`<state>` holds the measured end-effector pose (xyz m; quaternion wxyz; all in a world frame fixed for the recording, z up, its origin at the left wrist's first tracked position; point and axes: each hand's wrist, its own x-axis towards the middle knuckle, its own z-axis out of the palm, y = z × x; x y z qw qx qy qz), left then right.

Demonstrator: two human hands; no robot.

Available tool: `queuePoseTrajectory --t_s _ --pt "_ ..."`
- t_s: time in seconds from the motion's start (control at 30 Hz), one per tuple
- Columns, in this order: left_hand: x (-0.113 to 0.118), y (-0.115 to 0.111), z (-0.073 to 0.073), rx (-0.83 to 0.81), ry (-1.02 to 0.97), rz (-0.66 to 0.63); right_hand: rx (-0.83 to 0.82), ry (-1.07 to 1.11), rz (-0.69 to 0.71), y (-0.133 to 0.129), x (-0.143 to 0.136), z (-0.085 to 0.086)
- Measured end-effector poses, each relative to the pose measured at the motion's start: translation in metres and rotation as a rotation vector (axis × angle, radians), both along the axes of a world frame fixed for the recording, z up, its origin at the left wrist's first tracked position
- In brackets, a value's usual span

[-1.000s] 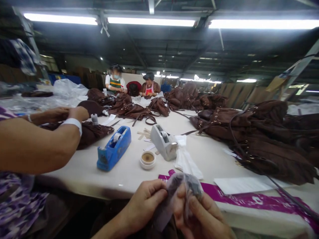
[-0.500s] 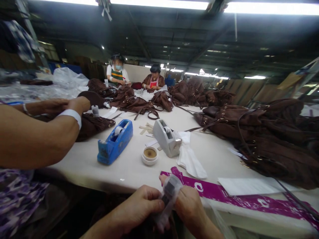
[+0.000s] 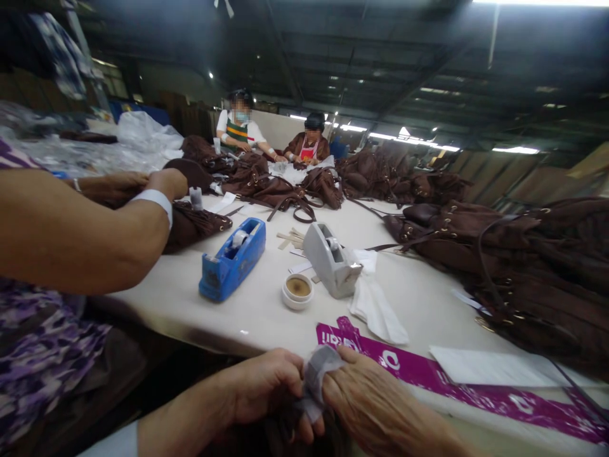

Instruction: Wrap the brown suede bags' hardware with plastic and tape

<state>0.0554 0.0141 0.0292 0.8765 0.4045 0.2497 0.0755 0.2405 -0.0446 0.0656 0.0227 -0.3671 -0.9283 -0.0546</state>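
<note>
At the near table edge, my left hand (image 3: 266, 384) pinches one side of a piece of thin, translucent white wrapping tissue (image 3: 318, 376). My right hand (image 3: 368, 390) is closed on its other side, fingers bent around it. The tissue is bunched around a part that I cannot make out now. Dark brown material shows below the hands, mostly in shadow. Beyond them stand a small round white tub (image 3: 297, 292) with a brown top, a blue tape dispenser (image 3: 232, 260) and a grey tape dispenser (image 3: 332, 261). Folded white tissue sheets (image 3: 378, 311) lie beside the grey one.
A purple printed strip (image 3: 413, 368) runs along the table's front edge under a white sheet (image 3: 490, 366). Brown bags (image 3: 518, 266) are heaped at right and at the back. A co-worker's arm (image 3: 95, 231) reaches in from the left; two people work across the table.
The tissue has been drawn in and folded more tightly, hiding the dark piece that showed through it. My right hand has closed further over it. The view has shifted slightly left and down.
</note>
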Motion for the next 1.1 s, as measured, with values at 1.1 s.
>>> queuePoseTrajectory --t_s 1.1 --pt "-0.012 0.001 0.006 -0.170 -0.040 -0.060 0.182 -0.046 0.156 0.001 0.005 -0.004"
